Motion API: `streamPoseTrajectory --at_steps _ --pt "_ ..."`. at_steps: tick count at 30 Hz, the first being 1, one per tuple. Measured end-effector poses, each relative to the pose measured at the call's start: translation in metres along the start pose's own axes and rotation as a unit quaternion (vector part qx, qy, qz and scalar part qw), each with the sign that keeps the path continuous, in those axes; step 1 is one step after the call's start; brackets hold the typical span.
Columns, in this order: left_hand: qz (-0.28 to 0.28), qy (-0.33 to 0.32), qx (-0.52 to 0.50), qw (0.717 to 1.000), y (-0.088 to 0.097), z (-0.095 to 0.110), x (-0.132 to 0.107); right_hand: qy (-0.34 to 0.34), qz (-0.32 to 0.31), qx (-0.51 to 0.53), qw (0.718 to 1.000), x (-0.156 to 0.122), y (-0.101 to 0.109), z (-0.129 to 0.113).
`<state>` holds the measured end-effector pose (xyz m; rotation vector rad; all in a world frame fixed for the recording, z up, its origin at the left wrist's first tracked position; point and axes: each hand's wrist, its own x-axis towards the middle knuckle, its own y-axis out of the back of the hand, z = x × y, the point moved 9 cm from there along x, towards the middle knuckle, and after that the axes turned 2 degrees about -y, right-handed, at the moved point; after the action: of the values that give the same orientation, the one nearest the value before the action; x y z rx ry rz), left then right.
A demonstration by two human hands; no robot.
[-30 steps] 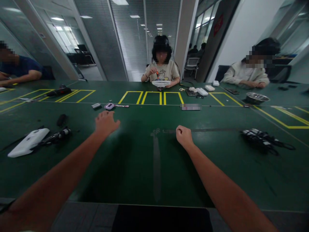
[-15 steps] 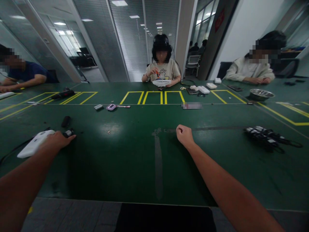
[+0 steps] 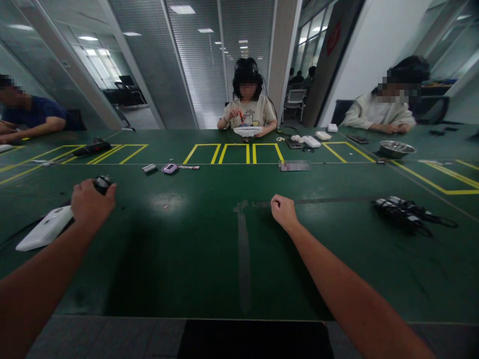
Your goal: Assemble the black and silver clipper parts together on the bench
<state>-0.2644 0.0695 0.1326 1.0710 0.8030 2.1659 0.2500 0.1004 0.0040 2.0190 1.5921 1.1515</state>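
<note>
My left hand [image 3: 92, 203] is closed around a small black tool with a silver tip [image 3: 102, 183], held just above the green table [image 3: 209, 239] at the left. A white flat device [image 3: 44, 228] lies right beside that hand, with a dark cable trailing left. My right hand [image 3: 283, 210] rests on the table near the middle, curled into a loose fist; whether it holds anything is hidden.
A bundle of black cables [image 3: 406, 213] lies at the right. A purple gadget [image 3: 170, 168] and a small grey piece [image 3: 148, 168] sit farther back, near yellow floor-tape boxes [image 3: 234, 152]. Three other people sit around the table; a metal bowl [image 3: 397, 148] stands far right.
My left hand swung from the table's middle to the left, closed on the black tool beside the white device and lifted it. My right hand stayed put.
</note>
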Motion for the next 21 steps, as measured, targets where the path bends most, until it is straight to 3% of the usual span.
streamPoseTrajectory --at_steps 3,6,9,13,17,21 --pt "0.048 -0.061 -0.010 0.997 -0.024 0.011 0.023 -0.003 -0.004 0.000 1.000 0.000 -0.001 0.001" --pt "0.058 -0.175 -0.094 0.978 -0.052 0.057 0.011 -0.002 -0.007 0.000 1.000 0.000 -0.001 0.000" --pt "0.013 -0.237 -0.195 0.952 -0.076 0.115 -0.036 0.007 -0.006 0.008 1.000 -0.001 -0.002 -0.005" --pt "-0.060 -0.231 -0.337 0.911 -0.103 0.180 -0.108 0.026 -0.008 0.015 1.000 -0.004 -0.002 -0.013" --pt "-0.105 -0.190 -0.421 0.881 -0.133 0.210 -0.161 0.053 0.017 0.023 0.998 -0.008 0.004 -0.026" --pt "-0.135 -0.183 -0.439 0.869 -0.154 0.215 -0.192 0.073 0.058 0.052 0.994 -0.013 0.017 -0.045"
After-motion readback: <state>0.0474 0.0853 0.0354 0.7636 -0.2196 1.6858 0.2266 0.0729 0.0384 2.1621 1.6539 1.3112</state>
